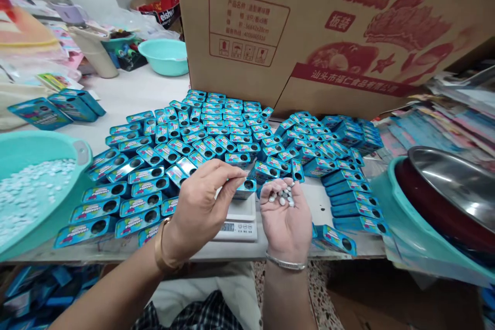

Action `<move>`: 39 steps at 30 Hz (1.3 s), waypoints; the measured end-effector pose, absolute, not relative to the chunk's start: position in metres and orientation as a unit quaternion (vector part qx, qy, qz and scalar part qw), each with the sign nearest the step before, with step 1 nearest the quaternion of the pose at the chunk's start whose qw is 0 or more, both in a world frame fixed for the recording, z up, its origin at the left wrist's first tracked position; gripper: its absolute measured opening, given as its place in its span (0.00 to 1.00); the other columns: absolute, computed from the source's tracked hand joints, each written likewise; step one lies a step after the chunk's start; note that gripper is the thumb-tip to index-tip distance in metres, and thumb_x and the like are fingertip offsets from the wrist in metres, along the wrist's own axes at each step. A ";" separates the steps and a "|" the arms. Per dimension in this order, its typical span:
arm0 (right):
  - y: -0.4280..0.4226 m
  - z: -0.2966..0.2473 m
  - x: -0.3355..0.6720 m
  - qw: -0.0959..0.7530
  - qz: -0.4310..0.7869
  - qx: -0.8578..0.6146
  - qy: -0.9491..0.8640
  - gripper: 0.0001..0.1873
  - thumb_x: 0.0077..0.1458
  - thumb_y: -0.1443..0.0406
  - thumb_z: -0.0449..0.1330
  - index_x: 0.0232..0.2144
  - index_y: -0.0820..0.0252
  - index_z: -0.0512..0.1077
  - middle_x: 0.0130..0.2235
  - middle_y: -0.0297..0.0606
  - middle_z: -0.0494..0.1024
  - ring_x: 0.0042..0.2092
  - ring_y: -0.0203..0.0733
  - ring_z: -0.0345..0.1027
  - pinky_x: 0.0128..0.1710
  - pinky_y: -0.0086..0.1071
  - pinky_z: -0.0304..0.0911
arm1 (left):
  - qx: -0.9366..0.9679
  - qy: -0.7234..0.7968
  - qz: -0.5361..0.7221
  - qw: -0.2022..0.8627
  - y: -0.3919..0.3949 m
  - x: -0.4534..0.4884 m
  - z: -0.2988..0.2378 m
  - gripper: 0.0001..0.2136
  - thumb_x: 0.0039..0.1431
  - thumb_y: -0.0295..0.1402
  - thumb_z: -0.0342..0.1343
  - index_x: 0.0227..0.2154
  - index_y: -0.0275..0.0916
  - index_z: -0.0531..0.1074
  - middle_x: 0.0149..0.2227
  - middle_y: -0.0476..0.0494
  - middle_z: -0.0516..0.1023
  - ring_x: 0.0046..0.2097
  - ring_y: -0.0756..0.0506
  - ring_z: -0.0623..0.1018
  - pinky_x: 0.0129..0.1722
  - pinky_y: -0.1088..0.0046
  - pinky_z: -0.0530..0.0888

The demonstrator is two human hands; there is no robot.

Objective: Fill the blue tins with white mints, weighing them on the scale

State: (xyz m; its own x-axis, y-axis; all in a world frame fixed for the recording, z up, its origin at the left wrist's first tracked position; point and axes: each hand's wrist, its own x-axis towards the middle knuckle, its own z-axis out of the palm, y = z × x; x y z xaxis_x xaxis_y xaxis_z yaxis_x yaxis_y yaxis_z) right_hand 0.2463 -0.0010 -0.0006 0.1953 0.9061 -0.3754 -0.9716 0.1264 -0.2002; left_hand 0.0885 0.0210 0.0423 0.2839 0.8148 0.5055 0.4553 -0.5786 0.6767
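1. The step in hand is judged to be the filling and weighing of one small blue tin [245, 188]. The tin sits on a white digital scale [240, 219] at the near edge of the worktop [131, 95], roughly at its middle.

2. The left hand [201, 211] is closed in a pinch on the tin: thumb and forefinger grip its top edge. The tin's round opening faces the camera.

3. The right hand [285, 219] is held palm up and cupped just beside the tin, to its right. A small heap of white tablets [283, 195] lies on the fingers. The hand is loosely curled around them, not clenched.

4. The display of the scale is lit, but its digits are too small to be read with certainty.

5. Many more blue tins [185, 149] are laid in rows across the middle of the worktop, between the scale and a large cardboard box [332, 31] at the far edge. A stacked column of tins [353, 201] runs toward the near right corner.

6. At the near left corner a teal basin [83, 157] is seen, with loose white tablets in it. At the right edge a steel bowl [452, 185] rests in another teal basin.

7. The next move is judged to call for tablets to be tipped from the cupped fingers into the tin's round opening, a few at a time. A steady pinch on the tin would be needed, with no downward pressure, since the reading would be falsified by it.
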 end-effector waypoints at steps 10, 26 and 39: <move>0.001 -0.001 0.240 0.732 0.637 -0.227 0.086 0.10 0.59 0.64 0.52 0.27 0.59 0.68 0.27 0.30 0.73 0.33 0.30 0.70 0.44 0.36 0.72 | 0.783 0.403 0.418 0.223 0.023 0.089 0.034 0.07 0.63 0.30 0.51 0.37 0.39 0.74 0.36 0.46 0.75 0.39 0.49 0.74 0.41 0.73 0.71; 0.003 -0.009 0.273 0.761 0.602 -0.223 0.093 0.08 0.57 0.64 0.55 0.27 0.59 0.69 0.27 0.30 0.73 0.33 0.31 0.71 0.44 0.36 0.72 | 0.835 0.412 0.293 0.217 0.048 0.100 0.002 0.09 0.65 0.32 0.48 0.36 0.39 0.74 0.35 0.45 0.74 0.37 0.47 0.74 0.39 0.70 0.71; 0.002 -0.010 0.275 0.761 0.599 -0.217 0.123 0.13 0.61 0.64 0.50 0.26 0.60 0.69 0.26 0.30 0.73 0.32 0.31 0.70 0.43 0.35 0.73 | 0.851 0.400 0.274 0.200 0.062 0.112 -0.006 0.11 0.64 0.30 0.49 0.37 0.40 0.77 0.33 0.45 0.74 0.36 0.48 0.74 0.37 0.72 0.70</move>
